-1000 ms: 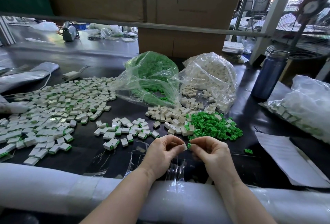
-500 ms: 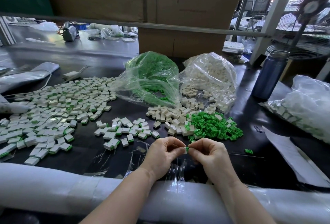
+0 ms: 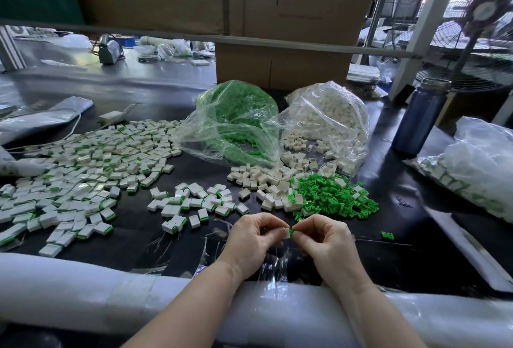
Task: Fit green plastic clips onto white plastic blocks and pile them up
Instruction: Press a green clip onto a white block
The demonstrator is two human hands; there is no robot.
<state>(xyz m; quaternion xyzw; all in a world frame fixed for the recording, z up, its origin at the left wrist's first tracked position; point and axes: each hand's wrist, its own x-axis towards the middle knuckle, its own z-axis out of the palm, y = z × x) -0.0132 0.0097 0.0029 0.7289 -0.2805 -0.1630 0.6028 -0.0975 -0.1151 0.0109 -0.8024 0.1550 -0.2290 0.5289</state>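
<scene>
Right at the near edge, the left hand [image 3: 254, 239] pinches a white block [image 3: 285, 232] and the right hand [image 3: 323, 238] pinches a green clip [image 3: 291, 232] against its end. The clip looks only partly in, so if it's crooked it probably jams or pops out of those fingertips. A stray clip [image 3: 387, 235] sits alone to the right, easy to lose. Farther back, loose clips [image 3: 333, 197] and bare blocks [image 3: 266, 178] touch, so grabbing the wrong piece seems likely. The done pile [image 3: 77, 178] spreads far left.
</scene>
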